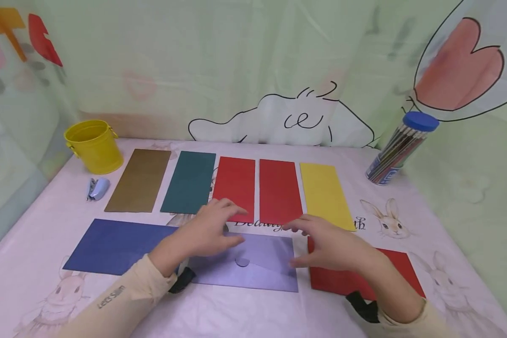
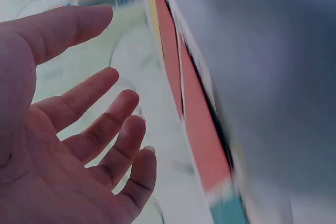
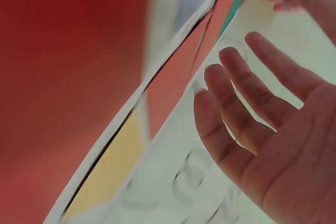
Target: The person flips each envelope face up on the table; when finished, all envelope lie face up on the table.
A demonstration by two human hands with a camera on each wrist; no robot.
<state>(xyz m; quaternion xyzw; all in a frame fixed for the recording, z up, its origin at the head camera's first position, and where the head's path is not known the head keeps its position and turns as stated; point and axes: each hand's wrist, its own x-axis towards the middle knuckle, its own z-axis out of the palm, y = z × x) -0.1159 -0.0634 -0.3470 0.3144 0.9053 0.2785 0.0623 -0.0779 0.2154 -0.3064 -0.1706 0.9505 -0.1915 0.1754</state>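
Lavender card point(image 1: 264, 274) is lying on our table point(image 1: 236, 314).
Near its far edge we are hovering our left hand point(image 1: 211, 227) and right hand point(image 1: 331, 244), both released.

From above six o'clock at the bench point(image 1: 236, 310), my head view looks forward and down across the left hand point(image 1: 207, 228) and right hand point(image 1: 329, 242). My wrist views sit close by each palm, rolled sideways, facing roughly twelve o'clock; all three share the yellow sheet point(image 1: 326, 195) and far red sheets point(image 1: 280, 192).
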